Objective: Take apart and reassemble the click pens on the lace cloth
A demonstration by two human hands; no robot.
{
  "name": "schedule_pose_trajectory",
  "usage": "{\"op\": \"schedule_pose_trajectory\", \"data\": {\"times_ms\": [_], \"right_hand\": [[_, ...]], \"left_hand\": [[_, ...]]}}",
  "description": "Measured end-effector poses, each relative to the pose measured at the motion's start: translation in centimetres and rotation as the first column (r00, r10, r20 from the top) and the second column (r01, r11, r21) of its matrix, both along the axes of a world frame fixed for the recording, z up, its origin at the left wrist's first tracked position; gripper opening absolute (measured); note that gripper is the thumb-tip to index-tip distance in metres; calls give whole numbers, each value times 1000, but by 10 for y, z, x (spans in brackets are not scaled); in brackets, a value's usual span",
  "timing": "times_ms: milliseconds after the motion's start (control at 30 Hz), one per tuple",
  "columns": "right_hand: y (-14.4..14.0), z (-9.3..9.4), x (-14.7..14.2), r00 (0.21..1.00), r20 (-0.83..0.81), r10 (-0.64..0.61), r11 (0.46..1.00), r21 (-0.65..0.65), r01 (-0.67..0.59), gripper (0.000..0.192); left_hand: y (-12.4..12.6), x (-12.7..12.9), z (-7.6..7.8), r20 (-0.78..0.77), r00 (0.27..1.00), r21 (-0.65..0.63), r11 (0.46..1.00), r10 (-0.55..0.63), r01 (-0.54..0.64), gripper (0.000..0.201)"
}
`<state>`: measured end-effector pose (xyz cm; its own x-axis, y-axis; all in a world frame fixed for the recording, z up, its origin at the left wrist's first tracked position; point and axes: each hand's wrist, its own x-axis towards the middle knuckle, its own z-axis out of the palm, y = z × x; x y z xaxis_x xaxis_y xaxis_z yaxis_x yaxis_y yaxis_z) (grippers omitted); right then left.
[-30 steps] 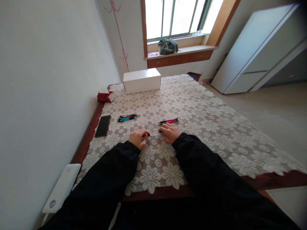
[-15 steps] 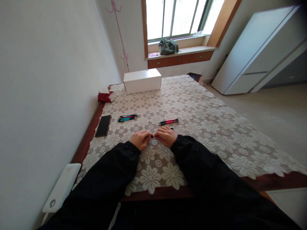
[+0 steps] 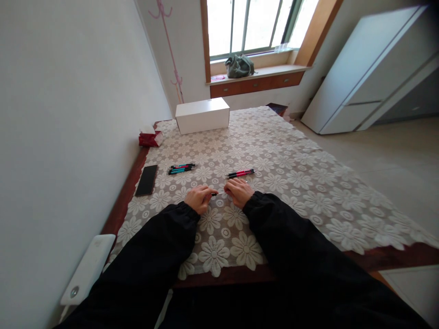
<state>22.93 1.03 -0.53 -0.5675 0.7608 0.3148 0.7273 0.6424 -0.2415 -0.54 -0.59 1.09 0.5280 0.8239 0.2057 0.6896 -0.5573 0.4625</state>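
Observation:
Just above the near part of the table, my left hand (image 3: pixel 198 199) pinches a short black pen piece (image 3: pixel 214 194) between thumb and fingers. My right hand (image 3: pixel 239 192) is closed around the rest of the pen, mostly hidden by the fingers, with an end showing past the knuckles. A thin pale rod, like a refill (image 3: pixel 221 193), spans the small gap between the hands. Beyond my right hand lie red and black pens (image 3: pixel 241 173) side by side. Several teal, red and black pens (image 3: pixel 181 169) lie together farther left.
A patterned lace cloth (image 3: pixel 288 183) covers the table. At the left edge are a dark phone (image 3: pixel 147 180) and a red tissue pack (image 3: pixel 150 139). A white box (image 3: pixel 202 117) stands at the far end. A white power strip (image 3: pixel 88 269) is by the wall.
My hands have drawn slightly apart, the right one moving a little to the right. The thin pale rod now shows between them.

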Motion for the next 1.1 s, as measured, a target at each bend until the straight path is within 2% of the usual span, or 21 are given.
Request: {"op": "schedule_pose_trajectory", "data": {"times_ms": [233,467,633,733,833,967,1100], "right_hand": [[0,1,1,1000,-1,-19,1000,5,19,12],[3,-2,3,997,-50,57,998,-15,-58,16],[4,-4,4,998,-44,50,999,-12,-51,17],[5,-4,5,998,-44,32,999,-14,-33,17],[6,-4,5,999,-49,23,1000,-17,-24,16],[5,-4,4,999,-51,18,1000,-23,-19,16],[5,-5,4,999,-43,9,1000,-29,-10,17]], "left_hand": [[3,-2,-3,27,999,-14,999,-31,32,39],[7,-5,-4,97,992,-85,993,-78,86,40],[5,-5,-6,181,983,-110,994,14,6,41],[3,-4,-7,164,985,-91,995,60,-45,33],[4,-4,-6,140,989,-55,998,51,-43,26],[5,-4,-5,128,992,-32,999,0,4,27],[4,-4,-5,136,990,-21,999,34,-31,27]]}}
